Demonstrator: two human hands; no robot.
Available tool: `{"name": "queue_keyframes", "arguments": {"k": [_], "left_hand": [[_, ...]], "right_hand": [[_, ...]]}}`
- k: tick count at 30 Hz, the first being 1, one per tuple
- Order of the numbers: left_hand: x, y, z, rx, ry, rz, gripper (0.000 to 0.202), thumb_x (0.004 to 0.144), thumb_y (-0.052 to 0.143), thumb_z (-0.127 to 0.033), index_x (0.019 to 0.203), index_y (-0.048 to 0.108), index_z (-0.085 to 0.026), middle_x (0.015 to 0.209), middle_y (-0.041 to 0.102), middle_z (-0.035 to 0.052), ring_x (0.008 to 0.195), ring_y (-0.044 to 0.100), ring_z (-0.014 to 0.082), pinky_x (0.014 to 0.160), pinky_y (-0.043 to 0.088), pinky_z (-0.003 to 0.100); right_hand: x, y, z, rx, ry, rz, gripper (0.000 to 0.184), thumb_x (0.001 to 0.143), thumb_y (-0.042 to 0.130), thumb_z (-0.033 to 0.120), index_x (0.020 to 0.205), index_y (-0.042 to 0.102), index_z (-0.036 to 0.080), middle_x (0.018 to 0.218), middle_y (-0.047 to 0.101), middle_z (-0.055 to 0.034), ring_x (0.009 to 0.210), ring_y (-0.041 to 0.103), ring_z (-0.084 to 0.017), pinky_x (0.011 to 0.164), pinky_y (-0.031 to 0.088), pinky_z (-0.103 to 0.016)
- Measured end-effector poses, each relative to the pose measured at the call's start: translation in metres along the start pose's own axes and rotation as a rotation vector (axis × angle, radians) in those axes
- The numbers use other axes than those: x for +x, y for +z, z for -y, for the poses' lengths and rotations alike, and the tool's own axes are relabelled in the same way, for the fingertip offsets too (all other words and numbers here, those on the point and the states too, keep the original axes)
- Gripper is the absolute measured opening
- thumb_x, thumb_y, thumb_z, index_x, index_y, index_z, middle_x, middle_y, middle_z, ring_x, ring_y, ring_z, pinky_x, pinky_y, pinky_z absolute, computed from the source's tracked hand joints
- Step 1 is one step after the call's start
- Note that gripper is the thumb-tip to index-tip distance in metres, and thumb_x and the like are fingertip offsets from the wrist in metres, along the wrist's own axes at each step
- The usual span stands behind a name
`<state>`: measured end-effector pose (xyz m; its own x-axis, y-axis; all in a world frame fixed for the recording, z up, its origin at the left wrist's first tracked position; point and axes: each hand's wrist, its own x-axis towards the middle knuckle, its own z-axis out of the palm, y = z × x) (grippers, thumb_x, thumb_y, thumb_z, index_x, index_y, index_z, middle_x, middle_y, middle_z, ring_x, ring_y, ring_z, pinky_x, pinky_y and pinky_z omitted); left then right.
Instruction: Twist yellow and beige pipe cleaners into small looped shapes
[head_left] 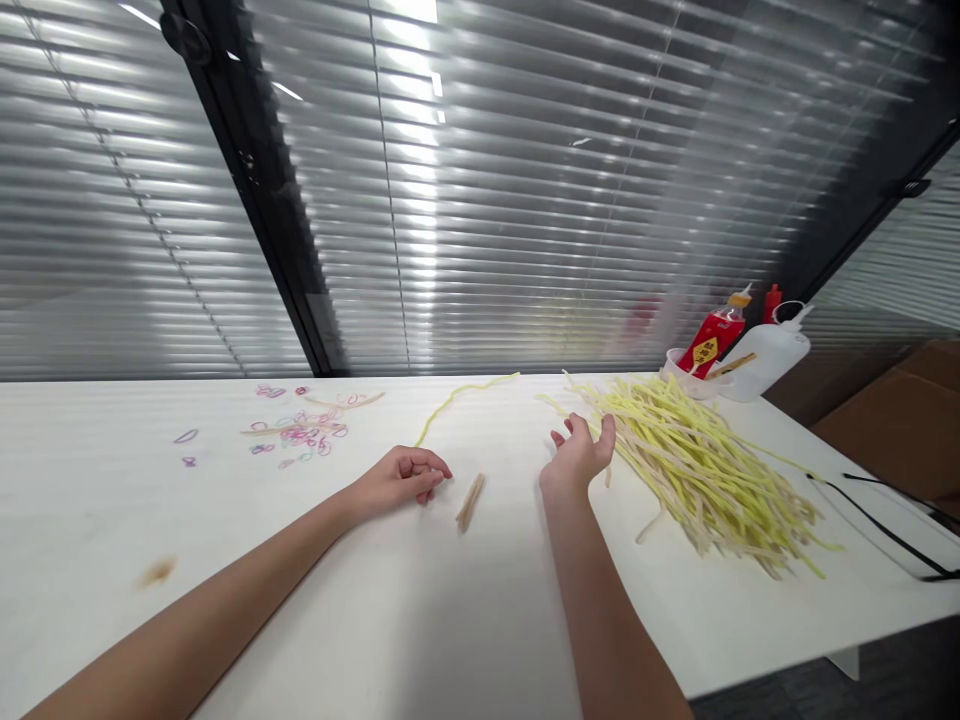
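My left hand [409, 478] rests low over the white table with its fingers curled in and the thumb against them; whatever they may hold is hidden. A thin yellow strand [454, 398] runs from the table's back edge down to this hand, where its lower end goes out of sight. Just right of the hand lies a short beige bundle of strips [470, 503]. My right hand [577, 455] is raised with fingers apart and nothing visible in it. Beside it, to the right, spreads a large pile of yellow and beige strands [697, 460].
Small coloured loops, like rubber bands [304, 432], lie at the back left among a few beige strips. At the back right are a red-labelled bottle [712, 340], a white squeeze bottle [769, 358] and a clear tub [694, 383]. Black-framed glasses [892, 520] lie near the right edge.
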<state>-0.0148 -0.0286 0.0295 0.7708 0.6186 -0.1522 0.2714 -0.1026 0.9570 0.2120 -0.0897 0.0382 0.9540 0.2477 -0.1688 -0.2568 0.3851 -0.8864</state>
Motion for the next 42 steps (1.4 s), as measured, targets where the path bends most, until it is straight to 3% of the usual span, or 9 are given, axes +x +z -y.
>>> {"name": "queue_keyframes", "arguments": {"k": [4, 6, 10, 13, 17, 30, 37, 42], "left_hand": [[0.0, 0.0, -0.001, 0.006, -0.002, 0.004, 0.033, 0.078, 0.059, -0.043, 0.09, 0.065, -0.012, 0.058, 0.058, 0.001, 0.057, 0.053, 0.0131, 0.055, 0.039, 0.023], [0.0, 0.0, -0.001, 0.005, 0.0, 0.006, 0.033, 0.079, 0.059, -0.042, 0.091, 0.065, -0.012, 0.058, 0.057, 0.0008, 0.057, 0.053, 0.0131, 0.056, 0.039, 0.023], [0.0, 0.0, 0.001, -0.004, 0.005, 0.004, 0.032, 0.079, 0.059, -0.041, 0.091, 0.065, -0.012, 0.057, 0.057, 0.0006, 0.057, 0.053, 0.013, 0.056, 0.039, 0.023], [0.001, 0.0, 0.002, -0.001, 0.002, 0.005, 0.033, 0.079, 0.059, -0.042, 0.091, 0.065, -0.012, 0.058, 0.057, 0.0006, 0.057, 0.053, 0.0131, 0.056, 0.04, 0.023], [0.001, -0.001, 0.002, 0.001, 0.003, 0.002, 0.033, 0.078, 0.059, -0.042, 0.091, 0.066, -0.012, 0.058, 0.057, 0.0005, 0.057, 0.053, 0.0129, 0.056, 0.04, 0.023], [0.0, 0.0, 0.002, 0.008, 0.011, 0.005, 0.034, 0.078, 0.059, -0.043, 0.091, 0.065, -0.013, 0.058, 0.057, 0.0008, 0.058, 0.053, 0.0134, 0.057, 0.04, 0.023], [0.0, 0.0, 0.0, 0.011, 0.003, 0.007, 0.034, 0.078, 0.059, -0.043, 0.092, 0.065, -0.013, 0.059, 0.057, 0.001, 0.059, 0.053, 0.0136, 0.057, 0.039, 0.024], [0.0, 0.0, -0.001, 0.017, -0.005, 0.0, 0.034, 0.077, 0.059, -0.043, 0.09, 0.065, -0.013, 0.058, 0.057, 0.0008, 0.059, 0.053, 0.0142, 0.057, 0.04, 0.024]], "right_hand": [[-0.006, 0.001, -0.001, -0.066, -0.143, 0.049, 0.07, 0.067, 0.058, 0.026, 0.134, 0.036, 0.029, 0.146, 0.022, -0.0046, 0.088, 0.057, -0.011, 0.059, 0.05, -0.02], [-0.006, 0.002, -0.001, -0.075, -0.133, 0.055, 0.071, 0.067, 0.058, 0.025, 0.134, 0.035, 0.029, 0.145, 0.023, -0.0054, 0.086, 0.057, -0.011, 0.059, 0.05, -0.02], [0.001, 0.0, -0.002, -0.013, 0.096, -0.002, 0.073, 0.063, 0.06, 0.022, 0.131, 0.035, 0.027, 0.134, 0.036, -0.0056, 0.084, 0.057, -0.011, 0.054, 0.047, -0.019], [0.009, -0.002, -0.004, 0.065, 0.313, -0.024, 0.064, 0.061, 0.059, 0.02, 0.122, 0.041, 0.024, 0.117, 0.049, -0.005, 0.084, 0.057, -0.012, 0.053, 0.047, -0.02], [0.012, -0.004, -0.007, 0.086, 0.429, -0.031, 0.047, 0.06, 0.058, 0.018, 0.106, 0.048, 0.02, 0.1, 0.053, -0.005, 0.081, 0.057, -0.013, 0.055, 0.048, -0.022], [0.007, -0.002, -0.006, 0.123, 0.405, 0.115, 0.039, 0.064, 0.06, 0.022, 0.103, 0.058, 0.023, 0.101, 0.061, -0.0005, 0.06, 0.05, -0.006, 0.055, 0.045, -0.021], [0.004, -0.001, -0.003, 0.143, 0.417, 0.097, 0.04, 0.063, 0.06, 0.02, 0.103, 0.059, 0.023, 0.106, 0.061, -0.0002, 0.053, 0.044, -0.003, 0.053, 0.044, -0.019], [0.002, 0.0, -0.002, 0.144, 0.392, 0.076, 0.046, 0.062, 0.061, 0.019, 0.107, 0.057, 0.023, 0.113, 0.058, -0.0013, 0.056, 0.048, -0.004, 0.058, 0.05, -0.022]]}}
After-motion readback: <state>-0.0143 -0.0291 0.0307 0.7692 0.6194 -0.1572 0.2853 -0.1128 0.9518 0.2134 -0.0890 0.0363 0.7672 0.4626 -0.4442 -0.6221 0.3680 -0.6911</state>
